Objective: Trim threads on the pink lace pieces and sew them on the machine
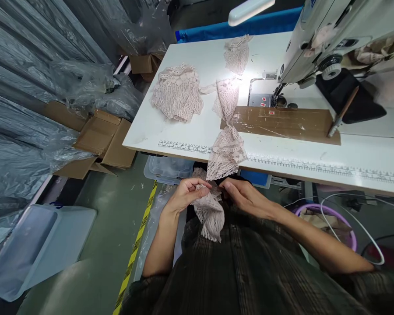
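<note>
Pale pink lace hangs below the table's front edge, gathered between my two hands. My left hand pinches it between thumb and fingers. Close by on the right, my right hand has its fingers closed at the lace's edge; what its fingertips grip is partly hidden. A joined strip of lace pieces drapes over the table edge just above my hands. Further up, another lace piece belongs to this strip, and a stack of lace pieces lies to its left.
A sewing machine stands at the right of the white table, behind a brown taped strip. A single lace piece lies at the back. Cardboard boxes and a plastic bin stand left; a purple basket is lower right.
</note>
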`<state>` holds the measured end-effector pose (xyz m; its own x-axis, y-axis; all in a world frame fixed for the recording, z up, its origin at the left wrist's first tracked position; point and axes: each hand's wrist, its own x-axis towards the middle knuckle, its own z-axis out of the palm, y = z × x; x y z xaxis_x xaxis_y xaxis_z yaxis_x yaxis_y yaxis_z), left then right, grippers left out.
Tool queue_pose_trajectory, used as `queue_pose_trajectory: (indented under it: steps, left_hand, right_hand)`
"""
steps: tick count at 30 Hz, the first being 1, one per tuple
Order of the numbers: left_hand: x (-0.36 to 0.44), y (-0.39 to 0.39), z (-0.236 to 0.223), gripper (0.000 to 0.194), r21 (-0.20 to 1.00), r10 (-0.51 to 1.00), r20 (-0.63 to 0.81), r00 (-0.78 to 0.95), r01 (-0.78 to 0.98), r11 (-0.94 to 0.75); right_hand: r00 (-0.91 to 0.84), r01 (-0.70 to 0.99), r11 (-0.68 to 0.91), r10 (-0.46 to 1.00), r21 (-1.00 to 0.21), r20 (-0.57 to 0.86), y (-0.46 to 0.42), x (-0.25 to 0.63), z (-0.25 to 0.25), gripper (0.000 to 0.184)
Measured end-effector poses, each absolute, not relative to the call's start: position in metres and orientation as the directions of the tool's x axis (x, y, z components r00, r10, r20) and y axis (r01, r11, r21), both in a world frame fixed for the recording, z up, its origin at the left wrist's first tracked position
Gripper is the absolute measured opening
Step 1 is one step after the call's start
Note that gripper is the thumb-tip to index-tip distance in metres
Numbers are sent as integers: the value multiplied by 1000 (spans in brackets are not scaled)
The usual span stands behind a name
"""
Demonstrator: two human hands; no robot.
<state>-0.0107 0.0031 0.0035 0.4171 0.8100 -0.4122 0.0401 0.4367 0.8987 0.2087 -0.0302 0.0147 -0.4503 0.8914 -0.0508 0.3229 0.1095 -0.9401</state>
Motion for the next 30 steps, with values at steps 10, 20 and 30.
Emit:
queue_pose_trajectory:
  steps: [10, 20, 30]
  left_hand:
    - [-9, -2, 10, 36, 927, 837, -375, 398, 165, 337]
    - [-10, 1, 15, 38, 918, 809, -394, 436, 142, 371]
    - [-19, 5, -5, 41, 905, 804, -426, 415, 214, 369]
  right_hand:
    - [-376, 431, 75, 921, -899, -104, -10, 182, -7, 51]
    - [-453, 397, 119, 888, -910, -82, -16, 185, -11, 44]
    - [-466, 312, 40, 877, -949, -116, -20, 175, -35, 37]
